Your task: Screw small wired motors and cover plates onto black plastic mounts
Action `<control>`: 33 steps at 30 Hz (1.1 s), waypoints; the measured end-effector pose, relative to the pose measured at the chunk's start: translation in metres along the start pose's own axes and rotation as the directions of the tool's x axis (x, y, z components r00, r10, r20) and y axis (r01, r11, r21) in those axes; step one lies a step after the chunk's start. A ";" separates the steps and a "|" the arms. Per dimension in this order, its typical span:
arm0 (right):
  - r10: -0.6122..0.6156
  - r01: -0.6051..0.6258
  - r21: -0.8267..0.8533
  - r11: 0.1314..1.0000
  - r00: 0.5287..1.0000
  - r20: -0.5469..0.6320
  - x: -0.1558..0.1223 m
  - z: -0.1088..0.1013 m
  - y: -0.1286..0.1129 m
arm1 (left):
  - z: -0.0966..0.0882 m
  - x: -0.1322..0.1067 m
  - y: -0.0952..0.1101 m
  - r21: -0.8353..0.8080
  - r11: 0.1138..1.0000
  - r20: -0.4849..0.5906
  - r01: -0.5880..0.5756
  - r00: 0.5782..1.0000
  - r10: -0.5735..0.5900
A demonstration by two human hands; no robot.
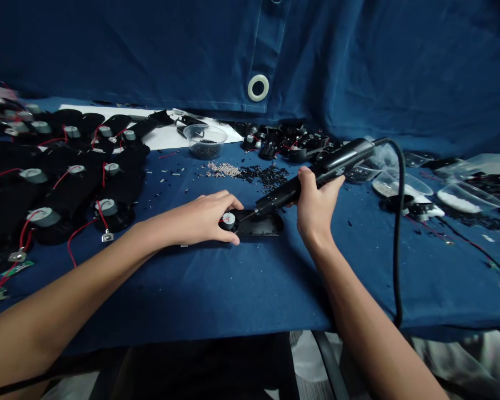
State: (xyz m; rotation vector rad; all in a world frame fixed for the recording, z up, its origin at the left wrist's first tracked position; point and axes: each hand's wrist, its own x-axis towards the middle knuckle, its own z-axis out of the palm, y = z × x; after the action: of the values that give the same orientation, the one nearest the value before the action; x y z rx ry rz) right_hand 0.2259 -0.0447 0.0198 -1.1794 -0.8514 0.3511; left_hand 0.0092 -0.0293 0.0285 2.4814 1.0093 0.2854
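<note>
My left hand (214, 218) grips the left end of a black plastic housing (260, 225) lying on the blue cloth. Between its thumb and fingers sits a small round silver motor (228, 220), fitted in that end. My right hand (318, 208) is wrapped round a black corded electric screwdriver (316, 173), tilted down to the left. Its thin bit (246, 216) reaches into the housing just right of the motor; whether it sits on a screw is too small to tell.
Rows of black housings with motors and red wires (108, 208) fill the left side. Loose silver screws (223, 169) and small black pieces (263, 176) lie behind my hands, near a clear bowl (205, 141). The screwdriver's cable (400, 233) hangs at right, before plastic tubs (469, 196).
</note>
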 end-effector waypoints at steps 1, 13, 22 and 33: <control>-0.016 0.016 -0.017 1.000 1.000 0.013 -0.001 0.000 -0.002 | 0.000 0.000 0.000 -0.001 1.000 0.004 -0.002 1.000 0.002; -0.455 0.523 -0.275 0.807 0.847 0.274 -0.008 0.011 -0.048 | 0.000 0.001 0.000 -0.090 0.994 0.029 -0.060 0.998 0.063; -0.495 0.625 -0.073 0.777 0.679 0.542 -0.013 0.038 -0.062 | 0.002 0.002 -0.001 -0.054 0.995 0.038 -0.089 0.995 0.091; -0.358 0.341 0.160 0.926 0.668 0.652 -0.021 0.068 -0.043 | 0.002 0.002 0.000 0.041 0.997 0.056 -0.061 0.997 0.058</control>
State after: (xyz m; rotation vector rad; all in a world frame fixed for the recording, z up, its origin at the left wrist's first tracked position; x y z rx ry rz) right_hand 0.1543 -0.0296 0.0586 -0.8202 -1.6866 0.4774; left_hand 0.0117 -0.0284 0.0264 2.5463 0.9298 0.2151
